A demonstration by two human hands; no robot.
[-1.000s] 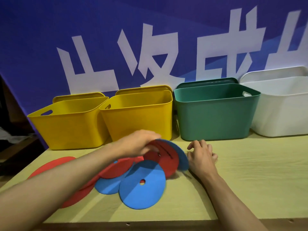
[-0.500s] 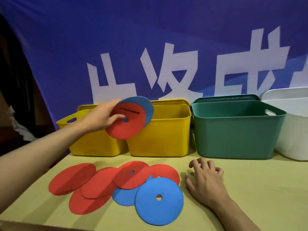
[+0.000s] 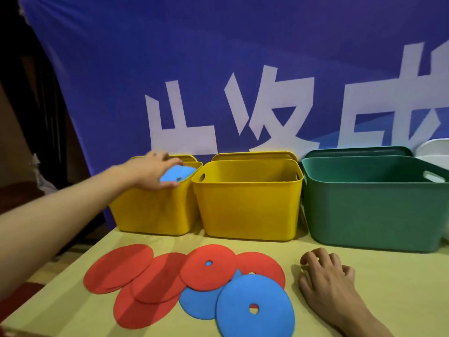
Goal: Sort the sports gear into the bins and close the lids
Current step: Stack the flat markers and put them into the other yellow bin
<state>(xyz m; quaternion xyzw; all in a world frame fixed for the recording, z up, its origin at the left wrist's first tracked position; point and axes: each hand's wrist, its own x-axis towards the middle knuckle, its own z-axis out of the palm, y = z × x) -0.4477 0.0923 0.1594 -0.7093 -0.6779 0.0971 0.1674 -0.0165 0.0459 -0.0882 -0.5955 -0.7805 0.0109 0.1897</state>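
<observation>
Head view: left hand (image 3: 153, 172) extended over the leftmost yellow bin (image 3: 155, 210), grip closed around a blue disc (image 3: 177, 173) held at the bin's open top. Right hand (image 3: 328, 276) flat on the bench (image 3: 388, 283), fingers relaxed, holding nothing. Loose discs on bench in overlapping cluster: red discs (image 3: 209, 266), blue discs (image 3: 252, 305), just left of right hand.

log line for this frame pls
left hand: holds blue disc in far-left yellow bin | right hand: resting on table
</observation>
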